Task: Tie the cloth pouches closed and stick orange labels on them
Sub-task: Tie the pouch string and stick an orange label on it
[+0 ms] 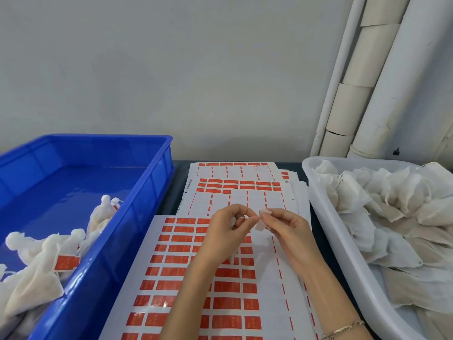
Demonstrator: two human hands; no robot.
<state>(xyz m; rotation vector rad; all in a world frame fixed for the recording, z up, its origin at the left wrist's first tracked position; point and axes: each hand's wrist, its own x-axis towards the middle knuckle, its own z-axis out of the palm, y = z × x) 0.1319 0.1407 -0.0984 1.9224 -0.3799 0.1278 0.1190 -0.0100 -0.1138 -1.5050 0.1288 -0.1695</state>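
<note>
You're at a small-workshop packing bench: blue plastic crate (137, 217), white tub (318, 192) heaped with cloth pouches (392, 204), label sheets (176, 268) between them, pipes (392, 82) up a bare wall (171, 69).

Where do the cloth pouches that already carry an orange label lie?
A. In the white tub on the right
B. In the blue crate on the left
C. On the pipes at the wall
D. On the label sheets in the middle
B: the tied pouches, one with an orange label, lie in the blue crate; the pouches in the white tub show no label.
</note>
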